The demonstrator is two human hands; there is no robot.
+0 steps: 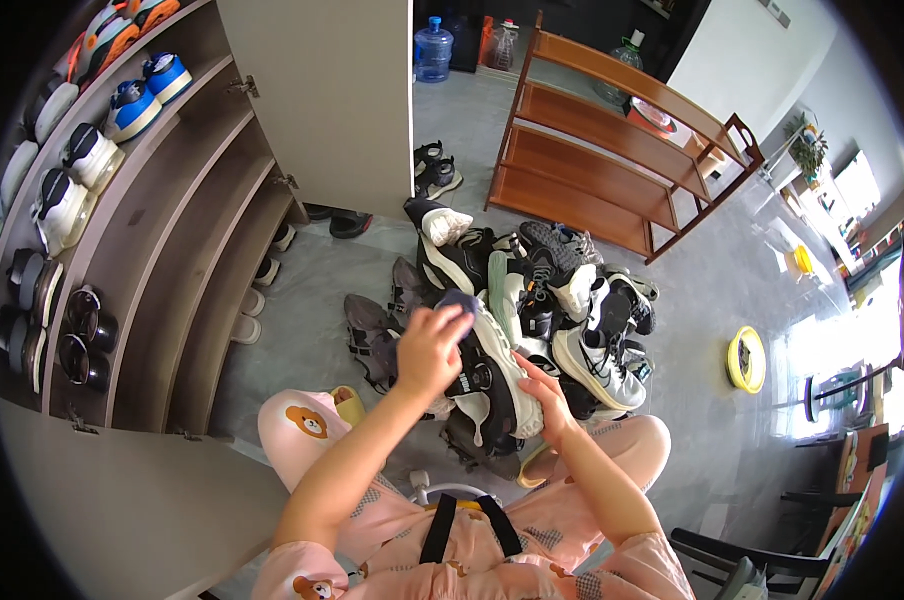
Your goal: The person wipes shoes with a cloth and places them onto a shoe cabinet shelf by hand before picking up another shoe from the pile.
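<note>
My left hand (432,350) is closed around a dark purple-grey cloth (458,302), held against or just over the toe end of a black-and-white sneaker (502,360). That sneaker lies on its side in front of me, its pale sole facing up and to the right. My right hand (547,398) grips the sole's edge nearer the heel. Beyond and around it spreads a pile of shoes, including a white sneaker (597,365) to the right and a grey-white-toed black shoe (442,225) at the far side. Dark grey shoes (372,330) lie left of my left hand.
An open shoe cabinet (187,240) with shoes and sunglasses on its shelves stands at left, its door (317,100) swung out. A brown wooden rack (597,150) stands behind the pile. A yellow basin (746,360) sits on the floor at right; black chairs (762,560) are at lower right.
</note>
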